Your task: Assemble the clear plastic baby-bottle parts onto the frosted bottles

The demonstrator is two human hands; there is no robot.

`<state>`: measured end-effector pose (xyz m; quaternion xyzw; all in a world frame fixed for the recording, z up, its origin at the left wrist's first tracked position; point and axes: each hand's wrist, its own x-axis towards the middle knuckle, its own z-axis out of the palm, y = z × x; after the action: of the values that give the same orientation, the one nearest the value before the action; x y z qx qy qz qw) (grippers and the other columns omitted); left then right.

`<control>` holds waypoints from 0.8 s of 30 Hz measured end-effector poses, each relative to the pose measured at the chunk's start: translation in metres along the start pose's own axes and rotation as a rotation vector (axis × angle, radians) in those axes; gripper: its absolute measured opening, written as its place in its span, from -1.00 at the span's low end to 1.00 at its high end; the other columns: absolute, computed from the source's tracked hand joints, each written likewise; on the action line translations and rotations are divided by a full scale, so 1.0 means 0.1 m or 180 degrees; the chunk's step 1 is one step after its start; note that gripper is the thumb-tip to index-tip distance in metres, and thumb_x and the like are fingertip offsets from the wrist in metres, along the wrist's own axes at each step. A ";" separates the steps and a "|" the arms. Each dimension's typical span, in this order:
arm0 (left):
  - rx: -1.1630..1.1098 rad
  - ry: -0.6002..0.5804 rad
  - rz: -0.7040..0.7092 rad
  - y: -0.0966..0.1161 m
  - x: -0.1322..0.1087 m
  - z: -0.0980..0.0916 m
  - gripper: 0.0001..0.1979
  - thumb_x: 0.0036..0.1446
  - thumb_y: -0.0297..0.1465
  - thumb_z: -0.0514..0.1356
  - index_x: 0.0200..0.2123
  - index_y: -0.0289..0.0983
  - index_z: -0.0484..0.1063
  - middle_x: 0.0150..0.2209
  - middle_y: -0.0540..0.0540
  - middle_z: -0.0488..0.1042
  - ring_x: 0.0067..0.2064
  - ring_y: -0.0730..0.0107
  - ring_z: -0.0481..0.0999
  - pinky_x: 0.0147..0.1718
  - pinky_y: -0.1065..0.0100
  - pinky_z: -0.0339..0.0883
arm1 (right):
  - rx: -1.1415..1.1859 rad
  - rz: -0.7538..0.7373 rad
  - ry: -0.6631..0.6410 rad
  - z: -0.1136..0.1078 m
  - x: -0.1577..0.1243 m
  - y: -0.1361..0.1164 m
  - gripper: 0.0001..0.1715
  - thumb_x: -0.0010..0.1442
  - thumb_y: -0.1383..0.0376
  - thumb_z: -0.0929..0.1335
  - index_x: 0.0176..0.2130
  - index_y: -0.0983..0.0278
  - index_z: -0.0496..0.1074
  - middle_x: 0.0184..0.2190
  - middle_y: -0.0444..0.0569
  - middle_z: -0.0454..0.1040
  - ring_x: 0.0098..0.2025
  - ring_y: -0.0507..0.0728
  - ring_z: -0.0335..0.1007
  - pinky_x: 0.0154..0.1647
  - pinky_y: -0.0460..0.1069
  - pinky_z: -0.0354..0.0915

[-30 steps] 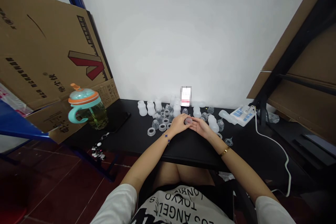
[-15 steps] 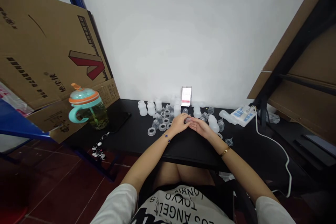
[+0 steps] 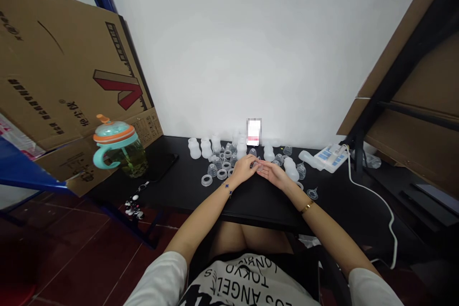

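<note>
My left hand and my right hand meet over the table's middle, fingers curled round a small clear bottle part. Its exact kind is partly hidden by the fingers. Around the hands are baby bottle pieces: a collar ring and several more at the left, and clear domed caps among them. White bottle bodies stand along the back. Another bottle body leans just right of my right hand. Farther right lies a clear nipple-like piece with a thin tip.
At the left stands a turquoise-handled drinking jug beside a dark phone-like slab and a beaded keychain. A power strip with a white cable lies at the right. A small lit screen leans against the wall. A large carton rises at left.
The small part has turned slightly between my fingers, and more of its clear surface shows. Both hands stay in nearly the same place.
</note>
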<state>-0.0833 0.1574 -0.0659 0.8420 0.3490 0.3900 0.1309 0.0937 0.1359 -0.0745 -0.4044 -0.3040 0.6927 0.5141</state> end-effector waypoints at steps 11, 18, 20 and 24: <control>-0.0065 0.0013 -0.0031 -0.02 0.01 0.01 -0.81 0.31 -0.31 0.16 -0.13 -0.19 0.56 -0.16 -0.07 0.57 -0.14 0.29 0.54 -0.15 0.33 0.39 | -0.0057 -0.0014 0.0000 -0.03 0.02 0.01 -0.86 0.23 0.43 0.38 -0.19 0.31 0.53 -0.33 0.00 0.64 -0.32 0.08 0.59 -0.12 -0.01 0.51; -0.0077 0.0059 0.0026 -0.01 0.00 0.00 -0.81 0.32 -0.31 0.16 -0.15 -0.19 0.56 -0.17 -0.06 0.57 -0.15 0.31 0.54 -0.15 0.35 0.38 | -0.0106 0.0004 0.0013 0.00 0.00 0.00 -0.87 0.25 0.42 0.36 -0.21 0.31 0.54 -0.40 -0.03 0.62 -0.38 0.06 0.58 -0.19 -0.04 0.51; -0.0083 0.0034 0.0026 -0.01 0.01 0.00 -0.81 0.32 -0.31 0.16 -0.15 -0.19 0.57 -0.16 -0.06 0.57 -0.16 0.31 0.55 -0.15 0.35 0.38 | -0.0110 0.0008 0.0005 0.00 0.00 0.00 -0.88 0.26 0.42 0.37 -0.21 0.32 0.54 -0.39 -0.02 0.62 -0.38 0.06 0.57 -0.20 -0.05 0.51; -0.0096 -0.0030 0.0029 0.00 0.01 -0.01 -0.81 0.31 -0.29 0.17 -0.16 -0.19 0.58 -0.18 -0.07 0.57 -0.17 0.31 0.54 -0.16 0.35 0.38 | -0.0114 -0.0005 -0.0009 0.00 -0.01 0.00 -0.88 0.26 0.41 0.37 -0.21 0.31 0.54 -0.38 -0.02 0.63 -0.38 0.06 0.57 -0.21 -0.05 0.51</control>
<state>-0.0835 0.1578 -0.0646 0.8433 0.3387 0.3918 0.1435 0.0941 0.1354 -0.0746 -0.4124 -0.3174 0.6872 0.5069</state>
